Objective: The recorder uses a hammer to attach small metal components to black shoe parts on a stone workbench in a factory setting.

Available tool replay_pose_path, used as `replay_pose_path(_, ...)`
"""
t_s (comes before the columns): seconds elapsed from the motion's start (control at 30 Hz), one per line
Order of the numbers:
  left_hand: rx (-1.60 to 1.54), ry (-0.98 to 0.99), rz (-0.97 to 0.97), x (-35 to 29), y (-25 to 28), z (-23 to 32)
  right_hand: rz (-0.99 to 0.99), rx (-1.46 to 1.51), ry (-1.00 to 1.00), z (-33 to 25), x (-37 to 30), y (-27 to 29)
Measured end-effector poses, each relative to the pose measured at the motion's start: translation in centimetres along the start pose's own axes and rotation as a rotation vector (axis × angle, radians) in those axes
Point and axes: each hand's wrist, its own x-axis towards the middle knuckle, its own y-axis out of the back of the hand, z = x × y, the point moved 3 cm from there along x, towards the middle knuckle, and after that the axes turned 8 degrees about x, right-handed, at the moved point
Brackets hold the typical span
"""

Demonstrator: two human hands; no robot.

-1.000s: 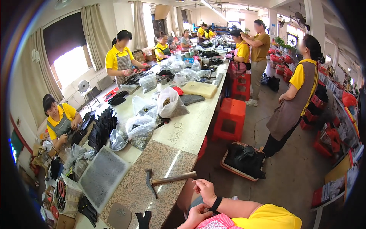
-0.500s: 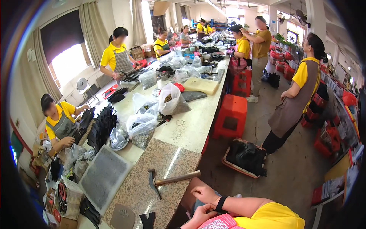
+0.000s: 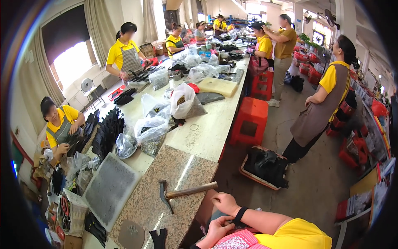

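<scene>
My right hand [image 3: 226, 204] hangs at the table's near right edge, its fingers curled loosely with nothing visible in them. A black wristband [image 3: 239, 214] circles that wrist. Just below it is my left hand [image 3: 218, 229], thumb apart from the fingers, the fingertips right beside the wristband; I cannot tell if they touch it. Pink patterned cloth [image 3: 238, 240] lies under my forearms. A hammer [image 3: 190, 190] with a wooden handle rests on the speckled stone slab [image 3: 182, 166], its handle end above my right hand. Neither hand touches it.
Beside the slab lie a grey pad [image 3: 132, 234], a forked black piece [image 3: 158, 238] and a translucent board [image 3: 112, 186]. Plastic bags [image 3: 151, 128] stand farther up the table. A black-filled crate [image 3: 265, 168] and red stool [image 3: 250, 120] are on the right. Several co-workers stand or sit around.
My left hand has drawn slightly back from the wristband. My right hand has shifted a little to the right. The co-worker at far left has moved their hands; the view has tilted slightly.
</scene>
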Motion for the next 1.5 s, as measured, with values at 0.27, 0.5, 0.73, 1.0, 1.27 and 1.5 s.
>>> replay_pose_path(0.27,0.035,0.046,0.048,-0.5,-0.3,1.8,0.011,0.183,-0.079,0.2,0.3,-0.9)
replay_pose_path(0.5,-0.17,0.005,0.094,0.3,0.6,2.2,0.0,0.655,-0.362,-0.3,3.4,-1.4)
replay_pose_path(0.73,-0.181,0.039,0.0,0.0,0.2,1.7,0.024,0.801,-0.718,1.9,1.2,-1.5)
replay_pose_path(1.0,-0.13,-0.032,0.009,-0.2,-1.0,1.3,0.1,1.039,-0.754,2.5,1.0,-0.2)
replay_pose_path(1.27,0.327,-0.182,0.324,-0.2,-0.6,4.6,0.246,1.219,-0.746,2.0,2.3,-0.2)
replay_pose_path(1.5,0.458,-0.32,0.372,0.3,-0.9,5.0,0.302,1.097,-0.672,1.5,2.5,0.2)
